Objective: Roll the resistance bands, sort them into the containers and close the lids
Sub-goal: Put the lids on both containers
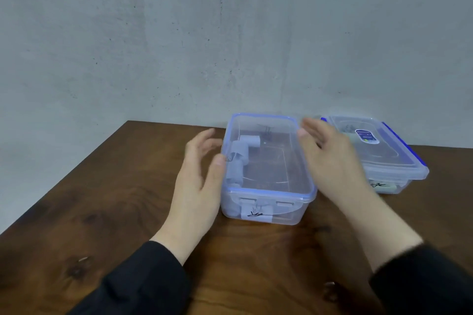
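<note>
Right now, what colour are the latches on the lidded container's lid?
Dark blue latches on the lidded container, head view.

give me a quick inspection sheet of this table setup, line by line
surface: dark brown wooden table, bare wood around the boxes
job's things: clear plastic container with light blue rim, no lid on it, pale rolled bands inside at its left end; second clear container with dark blue clip lid on, to its right
clutter: nothing seen
grippers: left hand open, thumb at the open container's left wall; right hand open, blurred, by its right rim
cables: nothing seen
surroundings: grey concrete wall
</note>
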{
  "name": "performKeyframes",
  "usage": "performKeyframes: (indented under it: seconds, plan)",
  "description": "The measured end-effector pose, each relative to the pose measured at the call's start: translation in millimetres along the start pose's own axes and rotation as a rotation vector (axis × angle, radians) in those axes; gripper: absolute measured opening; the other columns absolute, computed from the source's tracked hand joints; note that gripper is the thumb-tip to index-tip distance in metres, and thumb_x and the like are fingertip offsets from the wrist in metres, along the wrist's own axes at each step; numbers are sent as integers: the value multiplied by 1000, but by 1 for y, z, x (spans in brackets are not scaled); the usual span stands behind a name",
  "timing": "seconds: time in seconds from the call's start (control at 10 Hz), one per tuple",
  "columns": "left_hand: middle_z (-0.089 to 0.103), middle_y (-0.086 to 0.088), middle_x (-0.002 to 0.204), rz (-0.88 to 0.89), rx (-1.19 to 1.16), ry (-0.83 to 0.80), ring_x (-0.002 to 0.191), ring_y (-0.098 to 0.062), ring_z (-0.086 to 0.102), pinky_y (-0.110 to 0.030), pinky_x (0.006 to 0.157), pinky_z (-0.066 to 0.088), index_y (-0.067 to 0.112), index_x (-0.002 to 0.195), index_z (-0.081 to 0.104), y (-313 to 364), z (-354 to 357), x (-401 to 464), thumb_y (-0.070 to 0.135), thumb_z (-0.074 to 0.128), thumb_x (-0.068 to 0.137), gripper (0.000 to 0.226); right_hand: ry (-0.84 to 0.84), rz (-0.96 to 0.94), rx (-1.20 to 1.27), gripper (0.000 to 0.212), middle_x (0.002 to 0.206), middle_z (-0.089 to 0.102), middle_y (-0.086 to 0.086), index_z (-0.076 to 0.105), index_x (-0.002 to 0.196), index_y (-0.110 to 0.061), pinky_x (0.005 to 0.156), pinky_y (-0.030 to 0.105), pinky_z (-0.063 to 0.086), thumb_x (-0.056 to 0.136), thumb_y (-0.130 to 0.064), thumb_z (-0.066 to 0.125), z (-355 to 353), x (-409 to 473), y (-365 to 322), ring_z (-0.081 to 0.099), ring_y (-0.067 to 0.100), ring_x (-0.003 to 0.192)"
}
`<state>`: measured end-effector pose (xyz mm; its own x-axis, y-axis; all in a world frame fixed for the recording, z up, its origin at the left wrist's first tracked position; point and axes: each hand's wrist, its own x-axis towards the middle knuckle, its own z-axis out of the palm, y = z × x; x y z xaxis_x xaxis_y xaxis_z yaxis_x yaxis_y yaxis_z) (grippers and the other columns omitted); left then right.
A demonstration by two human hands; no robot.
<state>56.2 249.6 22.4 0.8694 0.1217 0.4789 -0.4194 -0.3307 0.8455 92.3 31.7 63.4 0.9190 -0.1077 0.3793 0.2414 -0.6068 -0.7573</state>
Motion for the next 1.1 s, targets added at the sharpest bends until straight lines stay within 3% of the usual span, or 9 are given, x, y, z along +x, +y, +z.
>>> performKeyframes:
  seconds: [0.1,0.2,0.3,0.5,0.7,0.8,0.9,1.0,1.1]
  plan:
    - [47,23,139,149,196,-245,137,-8,37,-35,112,34,33,130,58,-6,-1,3,57,50,87,50,-158,-181,-282,37,130,61,5,62,124,-12,101,32,40,101,-37,48,20,54,-2,55,22,123]
    - [45,23,142,202,281,-337,143,-5,27,-41,119,22,35,128,61,-10,-1,5,66,63,75,61,-340,-222,-502,44,83,54,8,52,74,-11,71,36,40,102,-44,43,42,101,3,56,33,87]
    - [44,21,143,294,329,-359,142,-2,26,-44,119,18,33,129,60,-12,-3,8,68,71,66,72,-389,-210,-586,51,67,48,8,44,65,-11,58,34,30,102,-46,40,55,122,6,49,31,70]
    - [52,15,137,382,438,-294,135,3,35,-34,114,29,26,123,64,-9,2,8,70,65,71,68,-383,-163,-558,52,102,67,8,67,106,-11,83,37,48,100,-54,39,63,127,7,59,29,95]
    - [47,16,142,333,389,-340,141,-1,29,-22,115,25,28,127,61,-8,2,8,65,69,71,67,-324,-165,-512,51,84,64,12,64,88,-6,70,37,44,101,-49,42,58,120,6,58,32,85]
    - [40,20,146,227,298,-311,144,4,19,-8,112,17,28,127,60,-8,9,10,56,76,69,66,-257,-168,-305,37,76,61,2,63,84,-11,71,32,44,101,-40,47,38,96,10,56,20,80]
    - [37,23,148,167,280,-265,143,9,13,-2,109,13,31,128,59,-8,21,16,52,76,68,65,-140,-96,31,30,93,75,-1,74,102,-15,83,24,47,102,-34,50,4,37,13,65,5,88]
    - [34,26,149,128,291,-258,142,13,10,-2,108,12,35,129,57,-6,36,26,53,74,68,66,-59,-33,151,24,106,73,-22,76,103,-30,83,5,44,100,-28,52,-37,-28,25,61,-11,104]
    - [27,32,151,88,261,-264,142,13,7,-23,115,15,41,128,54,-3,38,30,52,75,66,67,-12,36,140,23,101,73,-23,78,91,-33,85,2,41,95,-24,56,-73,-82,55,63,-7,105]
